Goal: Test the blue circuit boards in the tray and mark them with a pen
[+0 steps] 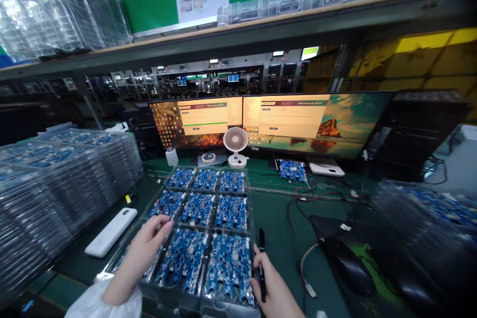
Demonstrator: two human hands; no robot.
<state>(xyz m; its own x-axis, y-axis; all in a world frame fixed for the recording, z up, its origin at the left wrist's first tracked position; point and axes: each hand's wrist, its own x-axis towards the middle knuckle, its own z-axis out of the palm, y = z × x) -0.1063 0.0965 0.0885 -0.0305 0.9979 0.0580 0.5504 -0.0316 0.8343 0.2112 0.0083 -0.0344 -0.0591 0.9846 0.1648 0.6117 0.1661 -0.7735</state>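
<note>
So the clear plastic tray (250,194) of blue circuit boards (197,207) sits right between both hands. Left hand (147,243) pinches something at the tray's left column, can't tell what; right hand (270,280) grips a black pen (262,263) at its right edge.

Counts on the bench: boards, screens, hands

One clear tray (250,218) with 12 blue circuit boards (197,207) in a 3-by-4 grid, plus one loose board (292,170) by the two monitors (197,120). One little desk fan (236,145), one white power bank (111,231), one black pen (261,263), two hands.
</note>
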